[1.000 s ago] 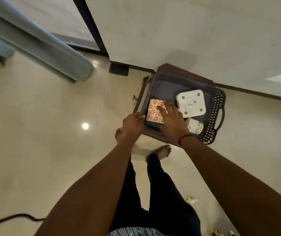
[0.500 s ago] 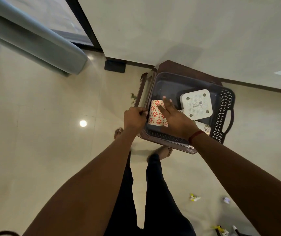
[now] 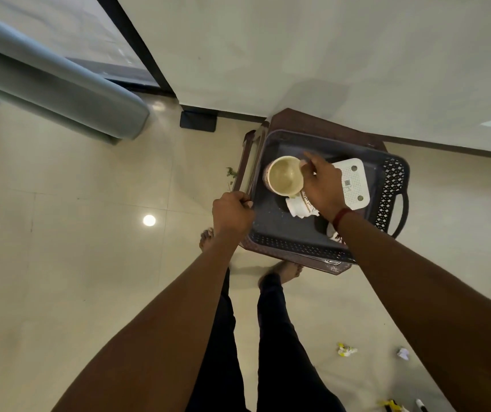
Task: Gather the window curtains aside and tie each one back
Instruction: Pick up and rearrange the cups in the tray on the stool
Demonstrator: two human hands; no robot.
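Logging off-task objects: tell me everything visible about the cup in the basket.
The cup is round, cream inside with brownish stains, a red pattern showing on its outer left wall. It looks empty, mouth turned toward the camera. It is in the left part of the dark perforated basket; the right hand pinches its right rim.

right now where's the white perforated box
Head view: the white square perforated box lies in the dark plastic basket's right half, partly under the right hand gripping a cream cup.

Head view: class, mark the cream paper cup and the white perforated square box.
cream paper cup (image 3: 284, 176), head view, inner bottom.
white perforated square box (image 3: 355, 178), head view, top face.
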